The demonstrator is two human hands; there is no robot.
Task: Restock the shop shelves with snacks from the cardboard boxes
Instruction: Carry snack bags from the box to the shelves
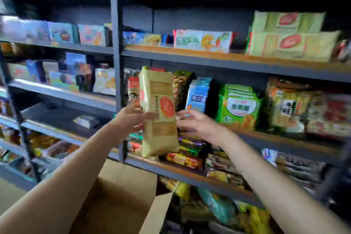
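Note:
A tall yellow-green snack packet (159, 112) with a red round mark stands upright in the air in front of the shelves. My left hand (131, 118) grips its left edge at mid height. To the packet's right, my right hand (197, 123) has its fingers spread and touches or nearly touches the edge; the blur hides which. Below my arms stands an open cardboard box (121, 201) with its flaps up. Two matching green packets (292, 45) lie stacked on the upper right shelf.
Dark metal shelving (228, 61) fills the view, with an upright post (115, 43) left of centre. Green noodle packs (237, 106), blue packs (197, 95) and other snacks crowd the middle shelf. A mostly bare shelf (57, 116) sits at the left. The picture is blurred.

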